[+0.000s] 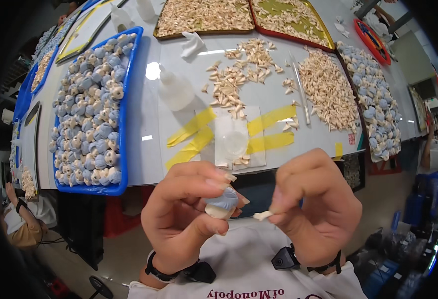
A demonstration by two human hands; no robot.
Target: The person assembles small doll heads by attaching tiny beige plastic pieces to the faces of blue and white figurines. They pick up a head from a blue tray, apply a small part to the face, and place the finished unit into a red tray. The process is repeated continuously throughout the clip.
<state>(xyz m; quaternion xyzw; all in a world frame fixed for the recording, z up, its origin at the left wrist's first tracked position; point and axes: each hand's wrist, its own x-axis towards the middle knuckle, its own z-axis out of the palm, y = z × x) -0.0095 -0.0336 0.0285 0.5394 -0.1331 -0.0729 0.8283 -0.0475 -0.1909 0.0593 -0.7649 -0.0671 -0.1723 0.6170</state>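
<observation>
Just short of the near edge of the white table [149, 109], the left hand [189, 204] is gripping a rounded blue-and-cream piece [222, 203], thumb and fingers closing around its sides. The right hand [316, 199] is holding a small cream piece [263, 216] in a tight pinch. That small piece is sitting to the right of the rounded one, near but apart, its long axis running roughly sideways, its free end pointing toward the left hand. Pale tips are showing beside the blue surface; whether attached bits or fingernails is hard to tell. Beyond, a translucent round dish [232, 143] is resting by the near edge, loose cream pieces [227, 84] are spreading toward the far edge, and a blue tray [90, 189] is occupying the near left corner.
</observation>
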